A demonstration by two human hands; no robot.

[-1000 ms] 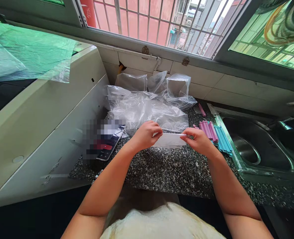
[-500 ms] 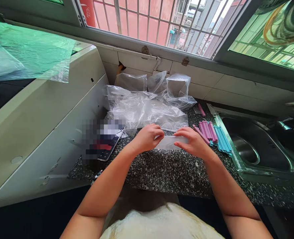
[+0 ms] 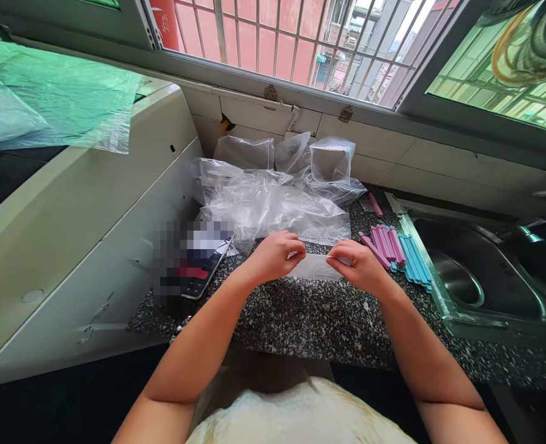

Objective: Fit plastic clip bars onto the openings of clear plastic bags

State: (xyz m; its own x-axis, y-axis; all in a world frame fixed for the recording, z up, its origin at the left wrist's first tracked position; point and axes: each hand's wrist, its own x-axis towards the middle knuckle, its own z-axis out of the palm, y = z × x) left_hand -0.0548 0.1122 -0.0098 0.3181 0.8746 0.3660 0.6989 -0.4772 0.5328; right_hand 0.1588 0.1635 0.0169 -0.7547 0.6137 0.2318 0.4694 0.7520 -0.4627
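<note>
Before you runs the speckled granite counter (image 3: pixel 301 320), with the steel sink (image 3: pixel 485 290) at its right end. A heap of clear plastic bags (image 3: pixel 268 203) lies behind your hands. Your left hand (image 3: pixel 275 256) and right hand (image 3: pixel 358 266) each pinch an end of a small clear bag (image 3: pixel 314 267), held just over the counter.

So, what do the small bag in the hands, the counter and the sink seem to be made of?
The small bag, pinched by the left hand and right hand, looks like thin clear plastic film: see-through, slightly milky, creased. The counter looks like polished speckled stone, perhaps granite or an imitation: black with white flecks. The sink appears to be stainless steel: grey, brushed, with soft reflections.
</note>
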